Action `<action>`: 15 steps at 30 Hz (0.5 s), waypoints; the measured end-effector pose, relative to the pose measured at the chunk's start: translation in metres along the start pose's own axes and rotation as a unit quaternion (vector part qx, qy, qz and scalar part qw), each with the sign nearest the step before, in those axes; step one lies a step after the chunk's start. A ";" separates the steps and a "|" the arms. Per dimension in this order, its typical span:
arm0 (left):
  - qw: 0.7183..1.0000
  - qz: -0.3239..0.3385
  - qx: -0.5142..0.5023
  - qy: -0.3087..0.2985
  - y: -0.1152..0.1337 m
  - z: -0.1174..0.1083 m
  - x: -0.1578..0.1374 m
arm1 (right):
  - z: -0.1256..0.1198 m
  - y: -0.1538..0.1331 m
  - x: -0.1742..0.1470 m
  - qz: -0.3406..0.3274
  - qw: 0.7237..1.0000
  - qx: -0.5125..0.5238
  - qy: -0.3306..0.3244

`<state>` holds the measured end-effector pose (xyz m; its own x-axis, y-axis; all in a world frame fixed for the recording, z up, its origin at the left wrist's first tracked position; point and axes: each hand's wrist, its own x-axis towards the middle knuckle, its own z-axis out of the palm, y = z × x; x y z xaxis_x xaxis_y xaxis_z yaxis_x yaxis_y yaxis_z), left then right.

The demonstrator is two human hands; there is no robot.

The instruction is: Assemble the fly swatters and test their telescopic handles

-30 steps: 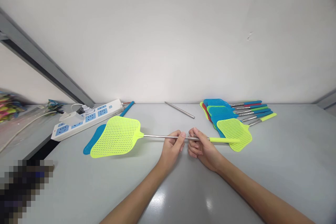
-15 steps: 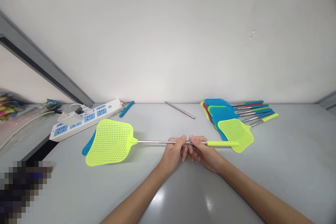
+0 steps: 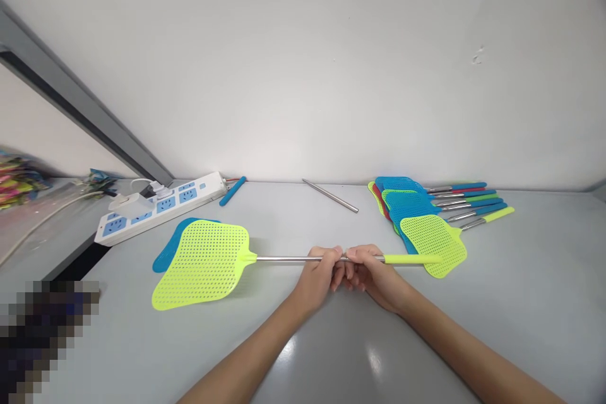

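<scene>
Both hands hold one yellow fly swatter [image 3: 203,262] level above the grey table [image 3: 331,353]. Its mesh head points left; its metal rod runs right to a yellow grip [image 3: 409,259]. My left hand [image 3: 322,278] pinches the rod near its middle. My right hand [image 3: 372,274] grips the rod just beside it, close to the yellow grip, and the two hands touch. A blue swatter head [image 3: 170,246] lies on the table partly under the yellow head.
A fanned pile of several swatters [image 3: 426,214] lies at the right rear. A loose metal rod [image 3: 330,195] and a blue handle [image 3: 232,190] lie near the wall. A white power strip [image 3: 158,207] sits at the left rear. The table's left edge drops off nearby.
The swatter head has sunk lower and nearer to me. My two hands have closed together on the rod until they touch.
</scene>
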<state>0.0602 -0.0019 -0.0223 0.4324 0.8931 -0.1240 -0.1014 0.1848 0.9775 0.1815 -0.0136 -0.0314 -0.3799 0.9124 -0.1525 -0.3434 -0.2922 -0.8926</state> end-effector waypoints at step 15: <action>0.994 -0.015 -0.079 0.075 -0.009 0.008 0.004 | 0.006 -0.002 0.003 -0.003 0.997 0.052 0.057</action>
<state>0.0698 -0.0032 -0.0307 0.2996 0.9352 -0.1889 -0.2345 0.2641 0.9355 0.1755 -0.0121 -0.0272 -0.2793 0.9394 -0.1988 -0.4351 -0.3084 -0.8459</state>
